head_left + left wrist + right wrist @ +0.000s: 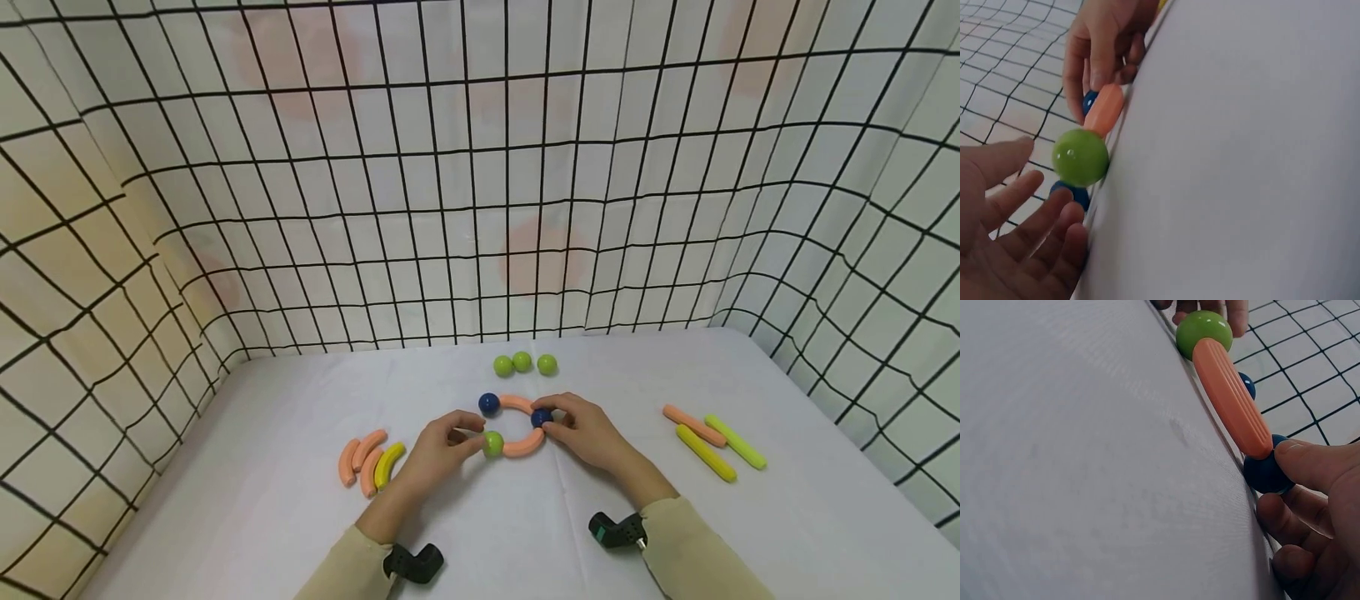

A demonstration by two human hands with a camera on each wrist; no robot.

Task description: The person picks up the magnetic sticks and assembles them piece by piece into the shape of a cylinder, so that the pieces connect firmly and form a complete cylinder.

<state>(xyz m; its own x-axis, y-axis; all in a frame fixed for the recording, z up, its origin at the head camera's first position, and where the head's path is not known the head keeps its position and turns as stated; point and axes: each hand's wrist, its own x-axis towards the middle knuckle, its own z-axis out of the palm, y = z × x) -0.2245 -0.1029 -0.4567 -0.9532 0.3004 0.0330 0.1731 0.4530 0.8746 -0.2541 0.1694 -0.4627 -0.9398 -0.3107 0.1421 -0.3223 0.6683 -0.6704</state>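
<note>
Curved orange sticks and balls form a partial ring on the white table. My right hand (pixel 587 431) pinches a dark blue ball (pixel 1265 475) at the ring's right side, thumb on top in the right wrist view. From that ball a front orange curved stick (pixel 1230 400) runs to a green ball (pixel 1080 157). My left hand (pixel 441 452) is beside the green ball, its fingers spread and loosely bent; the left wrist view shows no grip on it. A back orange curved stick (pixel 515 402) reaches from near the held ball to another blue ball (pixel 489 405).
Several green balls (pixel 522 361) lie behind the ring. At left are several orange curved sticks (pixel 347 462) and a yellow curved one (pixel 388 465). Straight orange (pixel 695 426), yellow (pixel 706 453) and lime (pixel 736 442) sticks lie at right. A black wire grid (pixel 480 208) surrounds the table's back and sides.
</note>
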